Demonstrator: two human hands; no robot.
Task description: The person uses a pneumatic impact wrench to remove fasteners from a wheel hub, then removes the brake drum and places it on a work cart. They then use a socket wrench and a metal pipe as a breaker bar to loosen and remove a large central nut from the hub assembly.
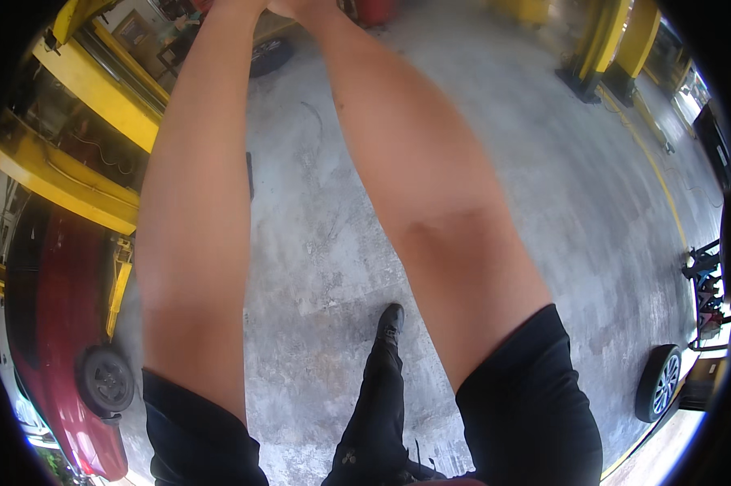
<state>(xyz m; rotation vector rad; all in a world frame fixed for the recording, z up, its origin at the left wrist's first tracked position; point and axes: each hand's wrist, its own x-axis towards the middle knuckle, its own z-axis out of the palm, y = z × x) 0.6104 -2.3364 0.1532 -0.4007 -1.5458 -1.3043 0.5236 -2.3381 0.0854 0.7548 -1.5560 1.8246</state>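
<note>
Both my bare arms stretch up and away, close together at the top edge of the head view. Only the wrist end of my left hand [240, 4] shows there, and its fingers are cut off. A sliver of my right hand [294, 6] lies just beside it, its fingers also out of sight. Whether either one holds anything is hidden. Behind the wrists, on the floor, is a dark, round, tyre-like thing [270, 58]. A red object [375, 10] stands a little to its right.
Yellow lift posts [98, 89] and a raised red car [66, 324] with a bare wheel [106, 379] stand at left. More yellow posts [612, 49] rise at far right. A loose wheel [658, 383] stands at lower right. My shoe [391, 320] is on the grey concrete floor [317, 243].
</note>
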